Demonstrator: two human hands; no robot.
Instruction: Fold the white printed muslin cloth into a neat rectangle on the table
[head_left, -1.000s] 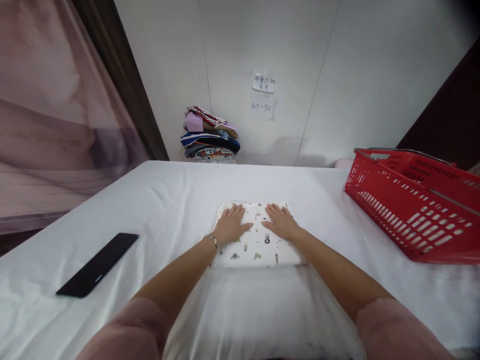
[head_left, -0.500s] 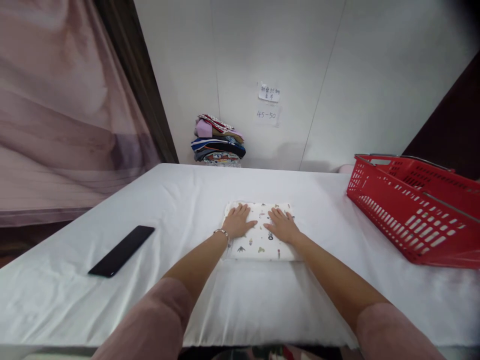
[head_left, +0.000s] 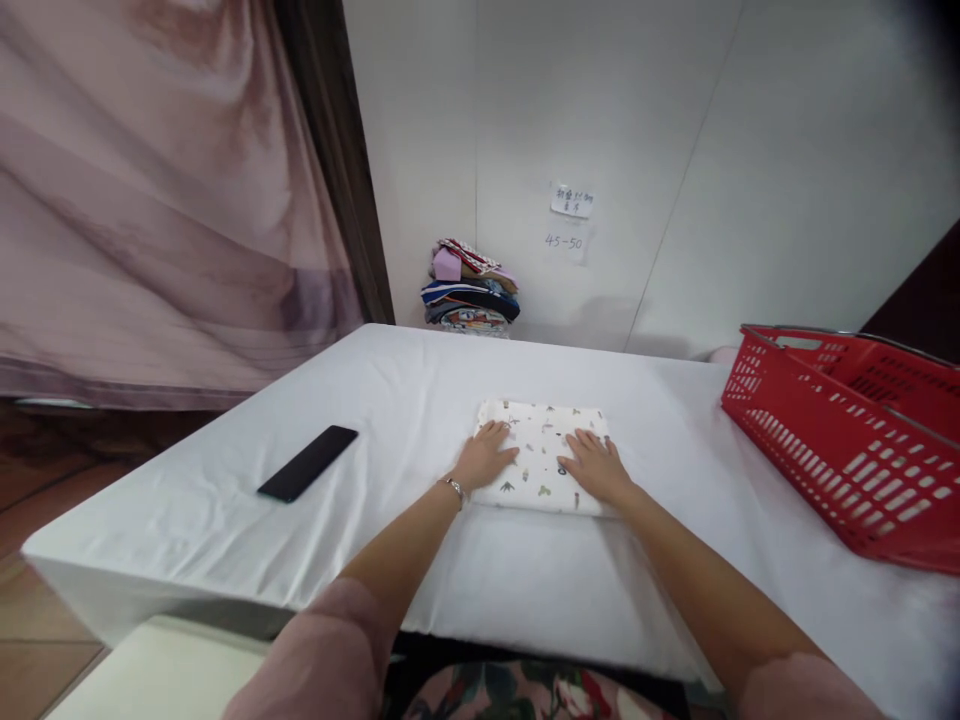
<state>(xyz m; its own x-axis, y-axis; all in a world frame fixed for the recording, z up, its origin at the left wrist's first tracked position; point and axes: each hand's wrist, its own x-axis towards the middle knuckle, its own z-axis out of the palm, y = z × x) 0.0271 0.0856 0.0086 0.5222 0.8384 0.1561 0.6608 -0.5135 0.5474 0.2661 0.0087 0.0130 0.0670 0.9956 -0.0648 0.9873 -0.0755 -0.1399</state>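
A folded white cloth (head_left: pixel 541 482) with small printed motifs lies flat on the white-covered table (head_left: pixel 420 390) in front of me. My left hand (head_left: pixel 484 458) rests on its left side, palm down, fingers spread, a bracelet at the wrist. On the right side of the cloth lies my right hand (head_left: pixel 598 466), also flat with fingers apart. Both hands touch the top of the fold and grasp nothing.
A black phone-like slab (head_left: pixel 309 464) lies on the table's left side. At the right stands a red plastic basket (head_left: pixel 832 440). Behind the table is a stack of folded fabrics (head_left: pixel 472 290). Paper signs (head_left: pixel 571 201) hang on the wall, and a pink curtain (head_left: pixel 150 200) hangs at the left.
The camera view has turned left and tilted, so the whole scene sits further right. My hands have slid slightly toward me on the cloth and remain flat.
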